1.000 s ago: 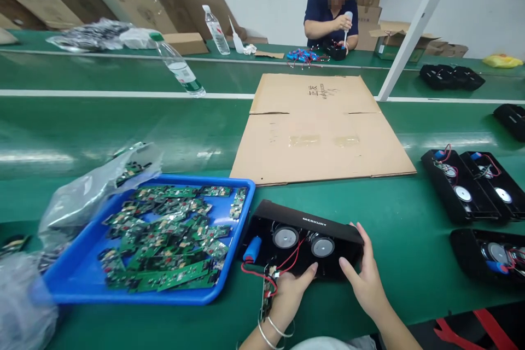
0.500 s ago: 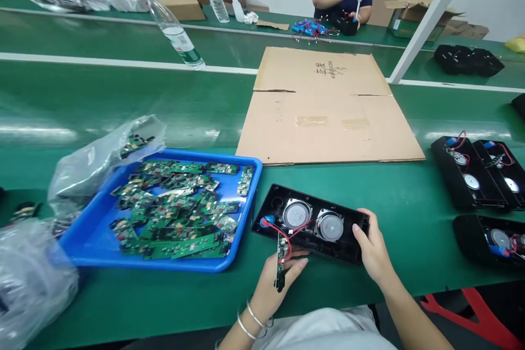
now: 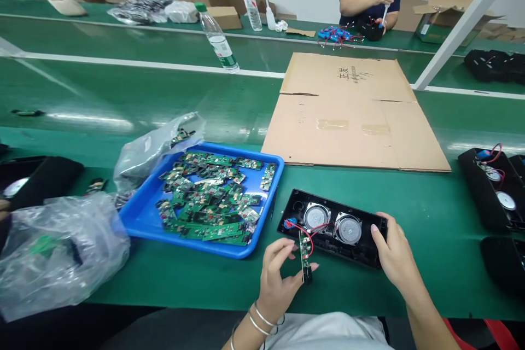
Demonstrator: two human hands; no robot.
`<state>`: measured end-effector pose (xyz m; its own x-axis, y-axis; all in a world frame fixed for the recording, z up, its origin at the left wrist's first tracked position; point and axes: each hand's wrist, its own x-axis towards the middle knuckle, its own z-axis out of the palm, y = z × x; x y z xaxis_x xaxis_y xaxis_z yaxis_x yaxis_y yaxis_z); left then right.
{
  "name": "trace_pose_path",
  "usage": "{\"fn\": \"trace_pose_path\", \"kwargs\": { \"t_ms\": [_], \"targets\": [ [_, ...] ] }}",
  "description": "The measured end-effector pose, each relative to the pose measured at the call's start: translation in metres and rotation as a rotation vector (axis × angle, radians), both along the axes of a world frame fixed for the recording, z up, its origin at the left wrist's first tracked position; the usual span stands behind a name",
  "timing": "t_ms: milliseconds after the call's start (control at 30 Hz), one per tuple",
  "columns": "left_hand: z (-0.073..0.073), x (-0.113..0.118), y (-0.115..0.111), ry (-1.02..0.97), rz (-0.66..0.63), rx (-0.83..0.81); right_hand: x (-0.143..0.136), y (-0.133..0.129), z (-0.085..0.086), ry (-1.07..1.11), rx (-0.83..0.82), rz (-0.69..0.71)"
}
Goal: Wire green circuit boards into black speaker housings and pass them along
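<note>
Right of the blue tray [image 3: 192, 246], your left hand [image 3: 279, 273] curves round a narrow green circuit board [image 3: 304, 249], grip unclear; red wires [image 3: 312, 242] join it to the open black housing [image 3: 331, 240], its two round silvery speakers [image 3: 316, 217] showing, its end clamped by your right hand [image 3: 397, 256].

In the lower centre, the casing [image 3: 334, 251] looks like smooth black plastic with a slight gloss, and its speakers [image 3: 348, 228] have dull grey metal backs. The board [image 3: 305, 251] has a rough, component-studded surface. Left of centre, the tray [image 3: 253, 181] is smooth, glossy blue plastic; at lower left, the bag [image 3: 69, 254] is thin, crinkled clear plastic. The cardboard [image 3: 356, 112] at upper right is matt, its tape [image 3: 332, 124] shinier. At the bottom, the bangles [image 3: 257, 327] are polished silvery metal.
</note>
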<state>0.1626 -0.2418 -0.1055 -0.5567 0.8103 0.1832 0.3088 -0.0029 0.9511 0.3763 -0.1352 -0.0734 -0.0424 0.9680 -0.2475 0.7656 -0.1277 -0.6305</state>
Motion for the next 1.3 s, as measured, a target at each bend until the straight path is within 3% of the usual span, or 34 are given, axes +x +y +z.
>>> {"fn": "trace_pose_path", "kwargs": {
  "t_ms": [233, 333, 433, 533, 633, 767, 867, 1000, 1300],
  "targets": [
    [0.016, -0.007, 0.013, 0.192, -0.111, 0.096, 0.004, 0.005, 0.002, -0.082, -0.006, 0.053],
    [0.018, -0.011, 0.018, 0.173, -0.164, 0.107, 0.006, 0.004, 0.003, -0.068, -0.045, 0.083],
    [0.02, -0.013, 0.019, 0.125, -0.19, 0.068, 0.007, 0.003, 0.005, -0.042, -0.093, 0.102],
    [0.029, -0.012, 0.018, 0.063, -0.172, -0.087, 0.009, 0.001, 0.003, -0.022, -0.087, 0.12],
    [0.044, -0.009, 0.022, -0.075, -0.178, -0.286, 0.008, -0.001, -0.001, -0.022, 0.091, 0.134],
    [0.057, -0.007, 0.032, -0.261, -0.244, -0.358, -0.002, -0.008, 0.003, 0.001, 0.621, 0.114],
    [0.059, -0.008, 0.038, -0.32, -0.293, -0.378, -0.017, -0.014, 0.012, 0.118, 0.802, 0.272],
    [0.055, -0.012, 0.039, -0.485, -0.338, -0.432, -0.037, -0.017, 0.018, 0.25, 0.705, 0.479],
    [0.052, -0.015, 0.041, -0.723, -0.326, -0.457, -0.058, -0.01, 0.021, 0.302, 0.516, 0.641]
  ]
}}
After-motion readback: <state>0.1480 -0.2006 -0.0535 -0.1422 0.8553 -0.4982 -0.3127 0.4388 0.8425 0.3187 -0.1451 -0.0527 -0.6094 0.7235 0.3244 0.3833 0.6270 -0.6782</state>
